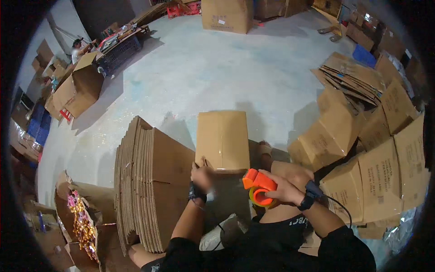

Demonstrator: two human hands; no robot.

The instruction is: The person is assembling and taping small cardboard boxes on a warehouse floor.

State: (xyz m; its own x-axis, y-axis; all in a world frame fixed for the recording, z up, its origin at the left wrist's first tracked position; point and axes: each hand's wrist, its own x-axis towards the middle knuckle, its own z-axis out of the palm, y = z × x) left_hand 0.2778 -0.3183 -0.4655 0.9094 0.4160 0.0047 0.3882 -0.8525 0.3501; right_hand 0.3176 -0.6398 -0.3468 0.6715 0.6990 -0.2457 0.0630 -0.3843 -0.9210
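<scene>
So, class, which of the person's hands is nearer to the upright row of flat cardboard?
Left. The left hand is just right of the row of flat cardboard, at the middle box; the right hand is farther right, holding the orange tape dispenser.

The pale, blue-tinged floor is spreading across the frame, carrying 1 large carton at top centre, 1 open carton at upper left and a stack of folded cardboard left of centre. Creased cartons are resting at right. 1 closed carton is sitting at centre (its underside is hiding, so floor contact is remaining uncertain).
</scene>
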